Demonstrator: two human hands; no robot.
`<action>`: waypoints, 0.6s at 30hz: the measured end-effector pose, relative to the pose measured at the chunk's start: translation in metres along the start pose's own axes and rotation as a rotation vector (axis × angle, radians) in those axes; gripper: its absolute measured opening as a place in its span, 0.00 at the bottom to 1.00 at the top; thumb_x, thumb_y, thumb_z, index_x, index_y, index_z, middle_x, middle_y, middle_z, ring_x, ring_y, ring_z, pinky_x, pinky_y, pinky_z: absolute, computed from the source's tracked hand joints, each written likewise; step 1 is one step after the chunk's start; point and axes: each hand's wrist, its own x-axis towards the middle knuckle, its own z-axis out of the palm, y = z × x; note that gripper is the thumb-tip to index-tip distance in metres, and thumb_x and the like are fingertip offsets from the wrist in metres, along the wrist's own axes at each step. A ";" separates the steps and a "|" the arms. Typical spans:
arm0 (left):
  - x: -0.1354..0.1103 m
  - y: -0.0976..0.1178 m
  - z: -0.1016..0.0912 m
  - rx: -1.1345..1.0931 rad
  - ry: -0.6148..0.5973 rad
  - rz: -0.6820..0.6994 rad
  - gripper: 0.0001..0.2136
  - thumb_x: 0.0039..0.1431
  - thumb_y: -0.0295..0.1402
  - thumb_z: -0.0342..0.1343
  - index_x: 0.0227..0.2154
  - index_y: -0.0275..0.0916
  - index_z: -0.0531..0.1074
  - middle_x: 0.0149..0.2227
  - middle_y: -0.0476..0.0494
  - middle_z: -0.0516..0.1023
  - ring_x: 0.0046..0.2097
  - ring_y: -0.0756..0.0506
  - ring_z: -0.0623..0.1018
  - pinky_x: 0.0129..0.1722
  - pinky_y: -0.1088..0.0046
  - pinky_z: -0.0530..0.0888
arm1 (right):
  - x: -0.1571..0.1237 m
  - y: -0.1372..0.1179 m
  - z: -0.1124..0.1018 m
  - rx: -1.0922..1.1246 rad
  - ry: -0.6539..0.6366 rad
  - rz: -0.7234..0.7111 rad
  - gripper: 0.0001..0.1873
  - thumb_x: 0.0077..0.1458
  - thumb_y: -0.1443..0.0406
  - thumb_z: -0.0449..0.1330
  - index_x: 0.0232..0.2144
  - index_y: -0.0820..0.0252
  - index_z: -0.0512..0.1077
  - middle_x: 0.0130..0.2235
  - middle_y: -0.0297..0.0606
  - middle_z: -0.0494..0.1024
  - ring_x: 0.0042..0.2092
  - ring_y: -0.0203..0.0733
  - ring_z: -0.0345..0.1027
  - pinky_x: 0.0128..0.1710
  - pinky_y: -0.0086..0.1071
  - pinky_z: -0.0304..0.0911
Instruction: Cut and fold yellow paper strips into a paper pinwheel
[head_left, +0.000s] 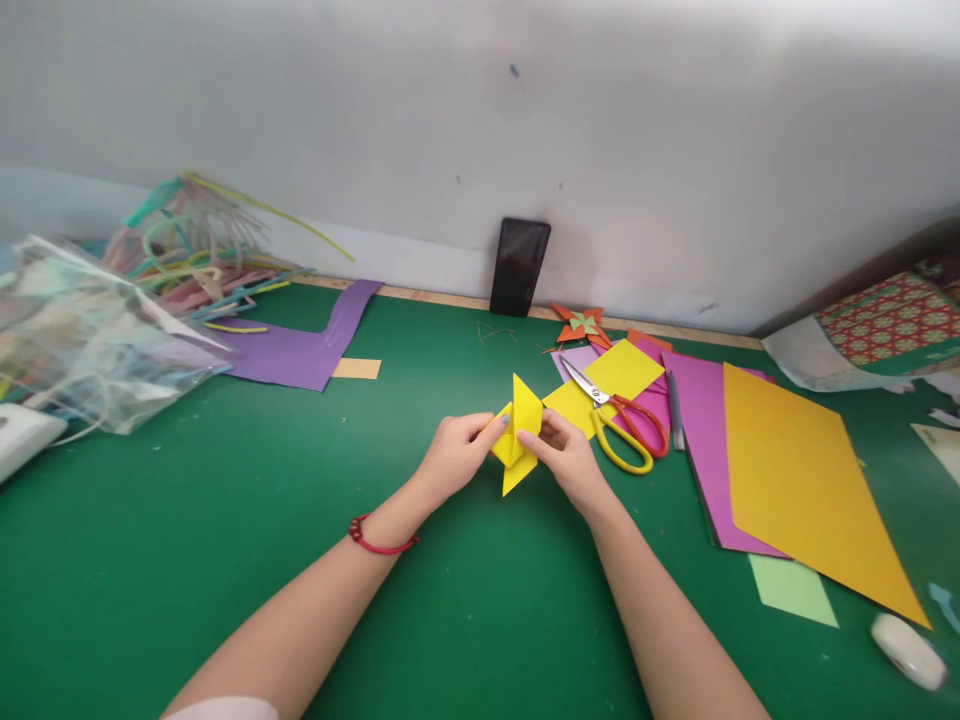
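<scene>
A piece of folded yellow paper (526,408), with pointed flaps sticking up and down, is held between both hands above the green table. My left hand (459,452) pinches its left side, thumb on top. On the right side, my right hand (564,450) grips it with the thumb pressed near the middle fold; its other fingers are partly behind the paper. Just right of my right hand lie scissors (598,394) with one red and one yellow handle, blades resting on flat yellow paper (626,370).
Against the wall leans a black phone (519,268), left of an orange paper pinwheel shape (582,325). Magenta sheets (697,430), a golden-yellow sheet (810,480), a grey pen (676,410) and a white mouse-like object (908,650) lie right. Purple paper (300,355) and a plastic bag (112,340) lie left.
</scene>
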 end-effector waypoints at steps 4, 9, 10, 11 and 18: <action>-0.001 0.001 0.003 -0.046 0.001 -0.005 0.20 0.57 0.42 0.44 0.14 0.38 0.56 0.15 0.55 0.56 0.20 0.53 0.58 0.21 0.77 0.55 | -0.001 0.003 0.000 0.075 -0.019 0.050 0.16 0.41 0.56 0.65 0.31 0.58 0.71 0.33 0.36 0.77 0.37 0.43 0.71 0.38 0.36 0.66; -0.003 0.001 0.003 -0.137 -0.078 -0.073 0.20 0.58 0.44 0.42 0.15 0.39 0.57 0.12 0.56 0.57 0.17 0.53 0.60 0.19 0.78 0.58 | -0.001 0.005 0.000 0.053 0.006 0.044 0.15 0.41 0.56 0.65 0.30 0.59 0.71 0.32 0.37 0.77 0.36 0.43 0.71 0.37 0.37 0.66; -0.002 0.000 0.003 -0.144 -0.073 -0.076 0.20 0.58 0.44 0.42 0.15 0.39 0.58 0.13 0.55 0.59 0.18 0.53 0.62 0.20 0.78 0.59 | 0.000 0.006 0.001 0.023 0.017 0.030 0.15 0.42 0.56 0.65 0.31 0.59 0.71 0.32 0.37 0.77 0.36 0.44 0.71 0.37 0.37 0.67; -0.002 -0.001 0.003 -0.143 -0.057 -0.069 0.19 0.58 0.43 0.42 0.16 0.39 0.59 0.14 0.54 0.62 0.19 0.52 0.64 0.21 0.77 0.61 | 0.000 0.006 0.001 -0.014 0.041 0.004 0.15 0.42 0.56 0.64 0.32 0.59 0.72 0.33 0.38 0.77 0.36 0.44 0.70 0.36 0.37 0.67; 0.002 -0.005 0.001 -0.095 0.028 0.048 0.09 0.56 0.37 0.49 0.28 0.38 0.71 0.28 0.48 0.75 0.31 0.49 0.73 0.32 0.75 0.68 | 0.002 0.006 -0.006 -0.257 0.162 -0.422 0.06 0.48 0.64 0.62 0.33 0.53 0.73 0.54 0.39 0.67 0.55 0.46 0.60 0.52 0.44 0.59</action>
